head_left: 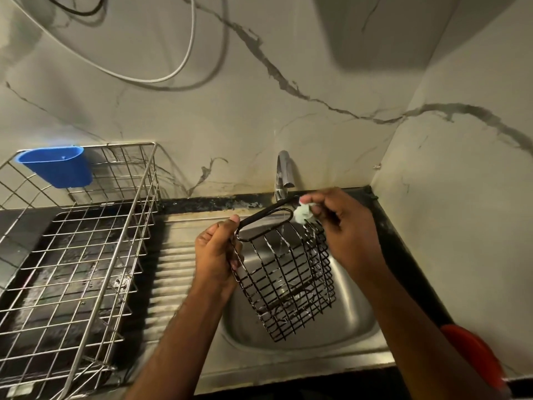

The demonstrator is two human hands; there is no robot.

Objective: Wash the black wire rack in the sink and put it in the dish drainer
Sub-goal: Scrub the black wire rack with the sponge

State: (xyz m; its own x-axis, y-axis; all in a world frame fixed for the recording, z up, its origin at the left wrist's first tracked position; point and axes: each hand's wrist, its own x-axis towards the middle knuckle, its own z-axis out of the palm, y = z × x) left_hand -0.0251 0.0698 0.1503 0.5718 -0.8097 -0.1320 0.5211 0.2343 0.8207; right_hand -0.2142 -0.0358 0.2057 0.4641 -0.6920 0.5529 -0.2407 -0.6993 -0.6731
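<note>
At the far left a steel wire dish drainer [86, 255] sits on the dark counter [17, 226], its long open basket showing only its own grid and the wet dark surface beneath. A blue plastic cup [56, 166] hangs on the drainer's back rim at the upper left corner; what its hollow holds cannot be made out from this angle. Just right of the drainer runs the ribbed steel draining board [170, 272], which joins the round steel sink [354, 316].

The left hand [215, 252] grips the black wire rack [285, 281] at its upper left edge, fingers curled round the wires just below the looped handle and the thumb lying along the top rim. The rack is held tilted above the sink bowl, apart from the basin, with its open top toward the wall and its closed end lower and toward the viewer. It is a deep grid basket; through the wires only the basin shows.

Behind it, a chrome tap [284, 174] stands at the back rim of the sink, and a thin stream of water [281, 235] falls through the rack's upper part. The right hand [343, 226] pinches a small pale green scrub pad [302, 213] between thumb and fingertips, pressing it against the rack's top right corner near the handle. At the lower right edge, beside the right forearm, a red rounded object [473, 353] is partly cut off by the frame.
</note>
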